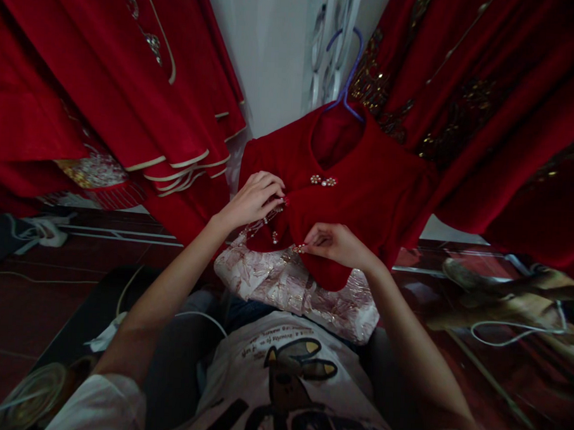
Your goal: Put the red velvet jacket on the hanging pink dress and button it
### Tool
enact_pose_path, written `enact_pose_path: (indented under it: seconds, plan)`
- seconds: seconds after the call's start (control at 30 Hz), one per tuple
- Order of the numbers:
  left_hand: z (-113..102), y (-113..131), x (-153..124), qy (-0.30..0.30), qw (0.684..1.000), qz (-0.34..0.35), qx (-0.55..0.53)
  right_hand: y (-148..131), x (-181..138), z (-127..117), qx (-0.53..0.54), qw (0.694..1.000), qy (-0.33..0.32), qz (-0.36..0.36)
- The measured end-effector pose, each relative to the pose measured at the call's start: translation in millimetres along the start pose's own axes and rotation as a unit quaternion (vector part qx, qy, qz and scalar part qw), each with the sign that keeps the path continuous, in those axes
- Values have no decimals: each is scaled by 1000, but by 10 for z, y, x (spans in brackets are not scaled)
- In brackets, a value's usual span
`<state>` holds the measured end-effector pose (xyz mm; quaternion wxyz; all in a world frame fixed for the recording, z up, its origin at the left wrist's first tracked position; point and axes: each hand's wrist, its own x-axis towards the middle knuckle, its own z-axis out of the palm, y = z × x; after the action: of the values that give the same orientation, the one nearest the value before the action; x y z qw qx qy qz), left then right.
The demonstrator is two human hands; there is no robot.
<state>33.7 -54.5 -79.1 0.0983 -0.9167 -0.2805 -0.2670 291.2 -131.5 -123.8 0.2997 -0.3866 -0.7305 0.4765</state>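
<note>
A red velvet garment (364, 180) hangs on a blue hanger (346, 84) in front of me, with a jewelled clasp (323, 180) below its neckline. My left hand (252, 201) is closed on the garment's left front edge, beside beaded strings. My right hand (336, 242) pinches the diagonal flap edge at a small jewelled button (299, 248). Beneath the red cloth lies a pale pink and gold brocade fabric (293, 288) over my lap.
Red garments with cream trim (175, 162) hang at the left, and gold-embroidered red ones (464, 89) at the right. A white wall (270, 49) stands behind. White cables (514, 333) run over the dark reflective floor. A round clear lid (32, 397) sits at bottom left.
</note>
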Motion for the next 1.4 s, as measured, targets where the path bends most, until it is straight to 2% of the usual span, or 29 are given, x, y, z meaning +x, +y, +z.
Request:
enact_pose_path:
  seconds: [0.13, 0.2, 0.37, 0.47, 0.6, 0.77, 0.87, 0.97, 1.07, 1.13, 1.2, 1.3, 1.4]
  plan:
    - [37, -2, 94, -17, 996, 54, 75, -46, -29, -27, 5, 1000, 1, -2]
    - [81, 3, 158, -12, 994, 60, 95, -71, -52, -49, 3, 1000, -8, -2]
    - [174, 155, 363, 64, 996, 8, 54, -149, -127, -145, -13, 999, -38, 9]
    - [213, 304, 496, 92, 995, -1, 48, -225, -189, -205, -11, 997, -71, 26]
    - [248, 431, 654, 66, 994, 7, 85, -316, -282, -281, 5, 994, -102, 34]
    - [238, 464, 794, 44, 995, 26, 88, -383, -370, -391, 6, 995, -97, 35]
    - [219, 429, 845, 24, 996, 50, 76, -440, -410, -428, 19, 998, -59, 27]
    - [213, 362, 870, 16, 997, 62, 48, -515, -412, -426, 17, 1000, 7, -10]
    - [211, 311, 878, 8, 997, 67, 42, -619, -315, -406, -3, 991, 118, -70]
    - [196, 302, 882, 8, 996, 65, 55, -708, -175, -390, -30, 972, 208, -108]
    - [162, 307, 883, 13, 995, 60, 75, -794, 13, -370, -66, 953, 268, -126]
    - [81, 299, 863, 16, 993, 47, 109, -847, 291, -328, -114, 947, 277, -116]
    - [11, 214, 785, 33, 992, 0, 126, -765, 423, -300, -163, 937, 300, -73]
